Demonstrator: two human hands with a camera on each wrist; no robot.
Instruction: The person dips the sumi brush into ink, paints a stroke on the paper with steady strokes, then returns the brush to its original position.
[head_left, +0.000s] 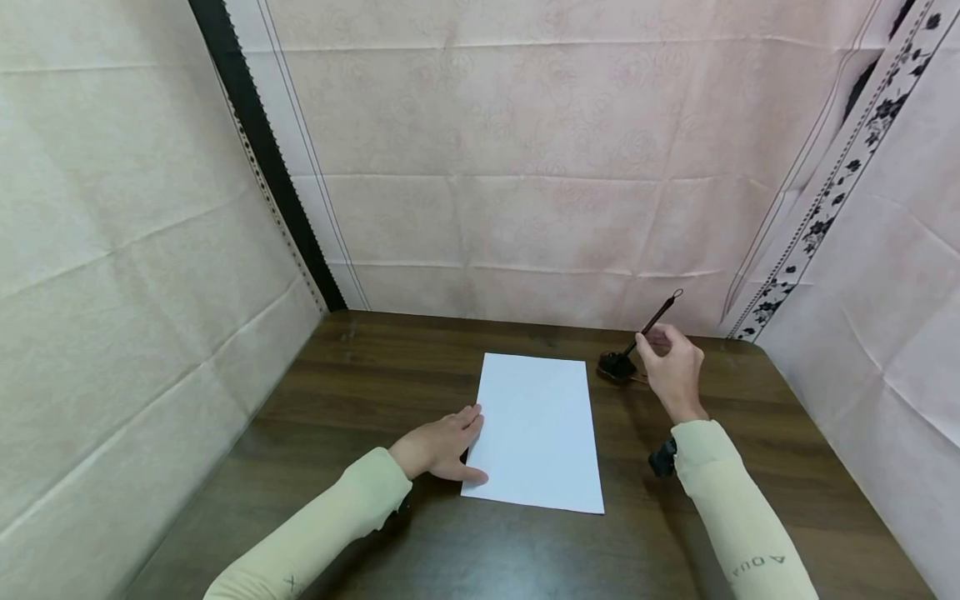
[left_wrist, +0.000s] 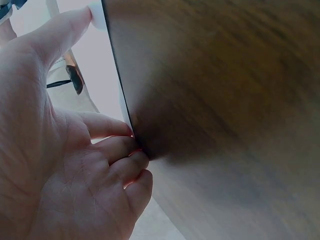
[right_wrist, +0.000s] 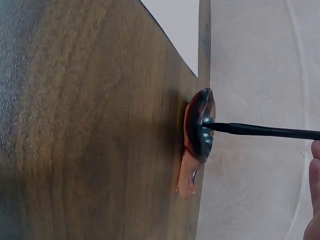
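Observation:
My right hand [head_left: 672, 371] pinches a dark writing brush [head_left: 660, 313] with a loop at its top end. The brush slants, and its tip [right_wrist: 207, 125] reaches into a small ink dish [right_wrist: 194, 122] with dark, glossy insides and a reddish-brown handle. Left of the dish a white sheet of paper [head_left: 536, 433] lies on the table. Across its left edge rests my left hand [head_left: 442, 443], thumb and fingers spread out straight. In the left wrist view the thumb and fingertips of this hand [left_wrist: 70, 145] lie along the edge of the paper [left_wrist: 100, 70].
A brown wood-grain table [head_left: 337, 467] carries everything. Pale cloth hangs behind it [head_left: 487, 167] and along the left [head_left: 127, 292] and right sides, the right one with a black floral border [head_left: 832, 200]. A dark wrist device [head_left: 663, 458] sits at the right cuff.

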